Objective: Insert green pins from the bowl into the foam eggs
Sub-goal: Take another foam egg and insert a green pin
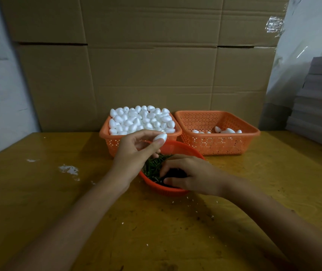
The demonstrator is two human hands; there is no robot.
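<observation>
The yellow tabletop (254,192) carries two orange baskets at its far edge. The full basket (115,143) is heaped with white foam eggs (142,120), while the second basket (218,145) holds only a few on its floor. Just in front of them sits the round orange bowl (168,189) of green pins (153,167). The left hand (134,153) hovers over the bowl's far rim, its grip pinched on one egg (160,137) between thumb and fingertips. The right hand (193,173) reaches down into the bowl, fingers curled among the pins. Whether its grip has closed on a pin cannot be told, since the fingertips lie in shadow. To do this step well, it should probably single out one pin, lift it clear of the tangle, and meet the egg's end squarely.
</observation>
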